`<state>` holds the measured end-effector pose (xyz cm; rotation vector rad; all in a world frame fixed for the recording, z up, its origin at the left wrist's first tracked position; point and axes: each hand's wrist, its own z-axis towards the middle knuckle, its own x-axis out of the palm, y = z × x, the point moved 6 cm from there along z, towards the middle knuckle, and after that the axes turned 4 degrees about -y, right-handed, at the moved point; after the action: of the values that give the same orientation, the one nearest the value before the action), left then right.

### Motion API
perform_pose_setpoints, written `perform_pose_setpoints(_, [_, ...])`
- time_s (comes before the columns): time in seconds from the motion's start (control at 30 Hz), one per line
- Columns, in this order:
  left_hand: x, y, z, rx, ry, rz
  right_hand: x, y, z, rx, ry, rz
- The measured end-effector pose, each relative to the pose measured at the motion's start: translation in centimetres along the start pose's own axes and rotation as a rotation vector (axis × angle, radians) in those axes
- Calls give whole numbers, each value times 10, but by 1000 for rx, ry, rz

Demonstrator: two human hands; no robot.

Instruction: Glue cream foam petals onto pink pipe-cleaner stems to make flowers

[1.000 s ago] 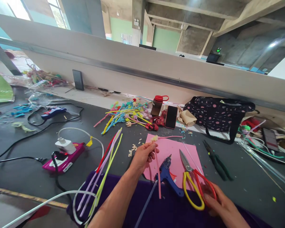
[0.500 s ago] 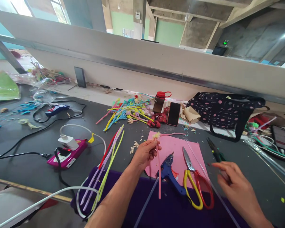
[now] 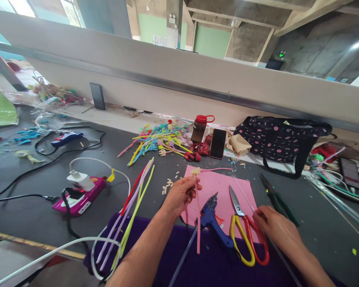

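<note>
My left hand (image 3: 182,193) pinches a pink pipe-cleaner stem (image 3: 198,223), just below a small pale yellow flower-like tip (image 3: 195,171). The stem hangs down over a blue hot glue gun (image 3: 211,219) lying on a pink sheet (image 3: 221,185). On the right, my right hand (image 3: 277,227) is lowered beside the red handle of the scissors (image 3: 242,227), its fingers drawn together over a long clear glue stick (image 3: 245,195). Whether its fingertips grip the stick is hidden. Dark-handled pliers (image 3: 279,199) lie just beyond that hand.
Purple, red and yellow-green pipe cleaners (image 3: 134,211) lie left of my forearm, near a magenta power strip (image 3: 80,197) with cords. Behind are a colourful pipe-cleaner heap (image 3: 158,139), a red-lidded bottle (image 3: 200,129), a phone (image 3: 217,143) and a patterned bag (image 3: 281,143).
My right hand has moved left and slightly down, from beside the pliers to the glue stick and scissors handle. My left hand still holds the pink stem in nearly the same place.
</note>
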<state>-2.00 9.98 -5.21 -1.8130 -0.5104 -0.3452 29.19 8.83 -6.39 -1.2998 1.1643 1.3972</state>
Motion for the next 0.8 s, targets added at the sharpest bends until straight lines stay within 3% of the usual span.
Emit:
perform_pose_setpoints(0.2, [0, 1, 0, 3, 13, -20, -1, -12, 5, 39, 31, -45])
perform_pose_setpoints(0.37, [-1, 2, -1, 0, 19, -8, -10, -22, 11, 42, -135, -78])
perform_pose_setpoints(0.5, [0, 3, -1, -8, 27, -2, -22, -12, 17, -96, -340, -56])
perform_pose_setpoints(0.8, [-1, 8, 0, -22, 38, -10, -35, 23, 35, -304, -410, 5])
